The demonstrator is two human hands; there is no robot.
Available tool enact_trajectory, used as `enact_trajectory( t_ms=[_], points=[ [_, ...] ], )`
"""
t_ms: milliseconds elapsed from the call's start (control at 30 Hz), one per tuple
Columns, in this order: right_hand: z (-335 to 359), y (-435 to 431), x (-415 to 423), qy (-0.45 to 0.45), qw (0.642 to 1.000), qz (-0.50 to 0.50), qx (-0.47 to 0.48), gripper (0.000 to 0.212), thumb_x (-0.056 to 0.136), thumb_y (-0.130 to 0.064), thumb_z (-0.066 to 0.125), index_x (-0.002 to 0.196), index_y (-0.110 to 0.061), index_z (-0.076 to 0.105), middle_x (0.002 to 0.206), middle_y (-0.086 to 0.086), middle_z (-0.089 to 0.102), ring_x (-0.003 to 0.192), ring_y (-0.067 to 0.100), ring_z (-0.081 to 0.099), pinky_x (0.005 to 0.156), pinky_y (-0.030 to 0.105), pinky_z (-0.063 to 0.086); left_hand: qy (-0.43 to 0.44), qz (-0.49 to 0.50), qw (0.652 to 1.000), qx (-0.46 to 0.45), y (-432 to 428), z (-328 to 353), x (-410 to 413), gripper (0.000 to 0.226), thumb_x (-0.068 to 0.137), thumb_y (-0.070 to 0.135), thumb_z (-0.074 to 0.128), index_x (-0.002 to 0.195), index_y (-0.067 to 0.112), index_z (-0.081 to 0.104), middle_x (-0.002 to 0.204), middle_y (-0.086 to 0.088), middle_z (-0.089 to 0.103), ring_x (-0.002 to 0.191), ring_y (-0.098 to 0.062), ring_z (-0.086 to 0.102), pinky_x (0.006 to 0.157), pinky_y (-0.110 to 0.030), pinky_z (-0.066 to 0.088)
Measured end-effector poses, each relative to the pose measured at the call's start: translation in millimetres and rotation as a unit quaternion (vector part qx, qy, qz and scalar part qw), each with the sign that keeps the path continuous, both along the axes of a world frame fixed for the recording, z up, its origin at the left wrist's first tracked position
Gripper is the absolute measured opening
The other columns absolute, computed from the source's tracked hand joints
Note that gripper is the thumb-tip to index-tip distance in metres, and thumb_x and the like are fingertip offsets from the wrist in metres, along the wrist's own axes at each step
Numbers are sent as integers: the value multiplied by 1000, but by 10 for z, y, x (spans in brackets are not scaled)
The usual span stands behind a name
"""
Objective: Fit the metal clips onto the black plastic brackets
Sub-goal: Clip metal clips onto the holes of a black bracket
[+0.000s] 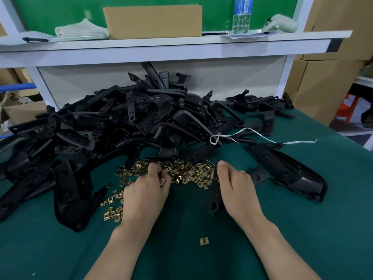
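A spread of small brass-coloured metal clips (187, 171) lies on the green table mat, in front of a large heap of black plastic brackets (125, 122). My left hand (146, 190) sits at the near edge of the clips with its fingers curled, pinching one metal clip (161, 180) at the fingertips. My right hand (234, 188) grips a narrow black bracket (214, 196) that stands on end beside the clips, its lower end touching the mat. A single clip (204, 241) lies alone on the mat between my forearms.
More brackets lie to the right (290, 168) and left (68, 190) of my hands. A white string (262, 138) trails across the mat. Above the table, a shelf (161, 44) carries a cardboard box (153, 21), a water bottle (242, 15) and cloths. Cardboard cartons (327, 67) stand at right.
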State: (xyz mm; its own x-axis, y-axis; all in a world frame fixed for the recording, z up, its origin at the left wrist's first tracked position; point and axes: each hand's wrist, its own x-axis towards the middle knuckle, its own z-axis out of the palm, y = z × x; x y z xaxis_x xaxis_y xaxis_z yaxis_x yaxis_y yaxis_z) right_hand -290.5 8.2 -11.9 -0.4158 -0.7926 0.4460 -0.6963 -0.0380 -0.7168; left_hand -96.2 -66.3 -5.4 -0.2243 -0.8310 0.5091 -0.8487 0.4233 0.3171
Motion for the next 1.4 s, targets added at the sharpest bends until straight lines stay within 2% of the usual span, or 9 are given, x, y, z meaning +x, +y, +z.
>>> enact_trajectory(
  t_ms=[133,300,367,467,600,833,1033,1200,1400],
  points=[
    [2,4,6,-1,1000,-4,6,46,97,-60,22,66,-32,40,50,1,41,46,19,41,51,32,38,-9,-10,1000,-11,11,8,6,19,89,22,71,82,14,55,45,15,33,34,-15,30,41,-17,12],
    [0,5,0,-14,1000,4,4,50,96,-62,21,66,-29,43,51,3,43,45,16,41,49,25,34,0,-25,1000,-18,13,-22,-1,13,93,28,65,87,17,59,66,7,61,52,-18,57,47,-27,36],
    [7,3,4,-26,1000,12,10,57,95,-63,20,70,-23,51,54,9,50,49,19,48,53,32,41,8,-44,999,-28,18,-11,-1,11,92,25,66,86,16,61,74,4,65,63,-20,61,57,-32,45],
    [11,3,13,-34,999,25,19,67,94,-67,16,75,-18,57,58,14,55,54,23,54,58,41,47,8,-52,997,-52,30,17,-10,10,91,19,68,86,13,61,76,2,65,70,-22,60,73,-38,46],
    [12,-2,19,-45,998,25,22,76,93,-69,13,78,-12,61,56,11,55,55,24,55,60,43,48,51,-61,995,-65,80,61,-39,13,89,15,70,87,13,57,73,6,60,63,-12,47,73,-30,38],
    [3,-14,26,-38,998,36,23,86,93,-67,7,81,-7,67,64,6,65,64,20,60,69,42,48,241,-173,947,121,311,71,-180,17,92,30,61,93,44,51,93,21,62,91,-3,60,73,-14,45],
    [22,-2,59,-22,999,33,-8,70,96,-61,15,60,-17,54,46,-3,50,46,14,48,50,24,35,249,-236,927,148,430,42,-260,29,98,26,58,113,49,52,107,27,60,103,1,59,82,-7,41],
    [-3,-6,77,-13,999,38,-16,55,99,-56,20,53,-28,33,46,-12,47,42,10,40,47,20,28,243,-255,925,142,478,99,-289,37,99,14,59,109,49,57,108,29,60,103,6,59,82,-3,40],
    [-16,-12,69,-13,999,44,-20,56,99,-56,20,54,-26,35,48,-12,49,43,10,42,48,22,28,371,-249,850,281,469,150,-329,14,94,18,68,102,29,64,94,19,73,88,3,66,74,-6,45]
  ],
)
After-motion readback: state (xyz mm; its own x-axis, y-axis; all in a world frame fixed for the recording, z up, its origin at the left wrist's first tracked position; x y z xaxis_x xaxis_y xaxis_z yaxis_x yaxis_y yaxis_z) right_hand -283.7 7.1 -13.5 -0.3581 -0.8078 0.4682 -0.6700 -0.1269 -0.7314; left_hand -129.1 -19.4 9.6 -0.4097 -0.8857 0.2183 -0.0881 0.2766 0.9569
